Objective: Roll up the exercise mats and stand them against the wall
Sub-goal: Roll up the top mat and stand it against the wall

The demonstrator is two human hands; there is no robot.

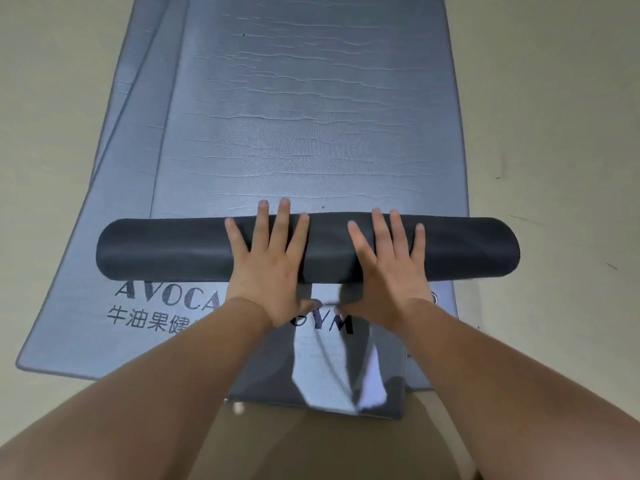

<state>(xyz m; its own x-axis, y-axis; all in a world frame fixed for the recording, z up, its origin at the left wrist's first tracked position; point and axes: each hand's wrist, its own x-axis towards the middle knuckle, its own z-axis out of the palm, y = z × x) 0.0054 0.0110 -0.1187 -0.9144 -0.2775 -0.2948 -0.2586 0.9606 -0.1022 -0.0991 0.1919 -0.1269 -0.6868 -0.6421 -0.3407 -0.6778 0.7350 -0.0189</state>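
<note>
Head cam: L hand [268,258] + R hand [388,261] spread flat on dark roll [156,249]; mat [304,116] flat beyond.

You have soft, even, moderately bright light, with a pale sheen across the grey mat [311,98]. Dim shadows sit beneath your forearms [207,358] near the printed lettering [166,301]. The wide lens bows the mat's edges outward, and the part nearest you is smeared with blur.

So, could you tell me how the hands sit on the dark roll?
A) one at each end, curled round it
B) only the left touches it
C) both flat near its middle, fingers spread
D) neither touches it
C: the left hand and right hand lie flat midway along the dark roll, fingers spread.
</note>
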